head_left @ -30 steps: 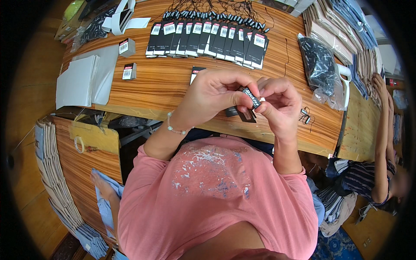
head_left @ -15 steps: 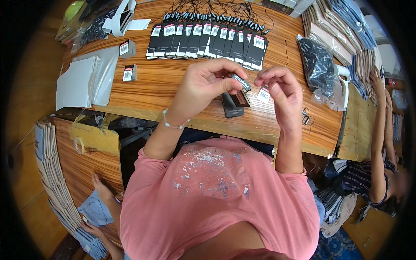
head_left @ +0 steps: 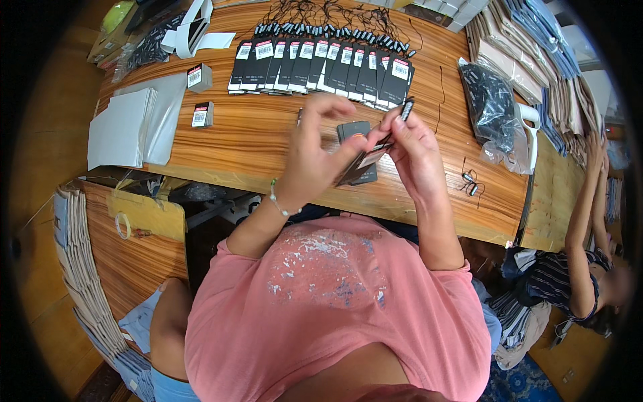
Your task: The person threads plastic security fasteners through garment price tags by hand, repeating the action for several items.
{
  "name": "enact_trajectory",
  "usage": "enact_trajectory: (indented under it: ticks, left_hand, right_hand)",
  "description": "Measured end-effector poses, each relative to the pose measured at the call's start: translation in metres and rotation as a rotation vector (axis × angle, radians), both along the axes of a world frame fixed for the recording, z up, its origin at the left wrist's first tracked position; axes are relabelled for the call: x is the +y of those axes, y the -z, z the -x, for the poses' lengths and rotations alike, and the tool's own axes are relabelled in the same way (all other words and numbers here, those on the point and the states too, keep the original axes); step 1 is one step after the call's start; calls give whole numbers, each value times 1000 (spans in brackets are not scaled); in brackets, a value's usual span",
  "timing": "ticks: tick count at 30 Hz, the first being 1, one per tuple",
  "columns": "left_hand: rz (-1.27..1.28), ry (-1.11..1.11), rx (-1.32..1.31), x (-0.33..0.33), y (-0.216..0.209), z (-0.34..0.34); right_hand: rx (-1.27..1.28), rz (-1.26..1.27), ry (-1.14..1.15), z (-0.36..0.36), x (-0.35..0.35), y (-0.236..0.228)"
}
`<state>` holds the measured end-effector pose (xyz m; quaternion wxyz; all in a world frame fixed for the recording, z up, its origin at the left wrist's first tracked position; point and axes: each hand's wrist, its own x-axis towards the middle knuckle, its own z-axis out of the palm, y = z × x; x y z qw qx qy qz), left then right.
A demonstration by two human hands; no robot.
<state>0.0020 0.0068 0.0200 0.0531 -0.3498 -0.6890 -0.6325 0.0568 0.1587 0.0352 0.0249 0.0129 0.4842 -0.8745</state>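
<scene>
My right hand [head_left: 416,151] pinches the black cord of a hang tag, with its small black seal [head_left: 406,108] standing up above the fingertips. Below the pinch a dark hang tag [head_left: 370,158] hangs tilted. My left hand [head_left: 313,151] is beside it, index finger and thumb spread apart, the thumb close to the tag's cord; its lower fingers are partly hidden. Beneath both hands a dark grey stack of tags [head_left: 353,127] lies on the wooden table [head_left: 254,147]. Farther back spreads an overlapping row of black hang tags [head_left: 321,63] with white labels and corded seals.
Two small label stacks [head_left: 202,114] and white sheets [head_left: 120,127] lie on the left. At right are a plastic bag of black seals [head_left: 492,107], a white handle-like tool [head_left: 529,134], loose corded seals [head_left: 471,184] and folded garments [head_left: 516,53]. A co-worker [head_left: 579,268] reaches over at far right.
The seal has passed from my left hand to my right. My left thumb and index finger have spread apart. The co-worker's hands at left have gone out of sight.
</scene>
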Motion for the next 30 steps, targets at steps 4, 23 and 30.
enact_trajectory:
  ticks: [4, 23, 30]
  left_hand:
    - [-9, 170, -372, 1, 3, -18]
    - [-207, 626, -796, -27, 14, 26]
    - [-208, 496, -699, -48, 14, 52]
  right_hand:
    - [-19, 145, 108, 5, -3, 4]
    - [39, 185, -10, 80, -14, -7]
    - [61, 254, -99, 129, -15, -24]
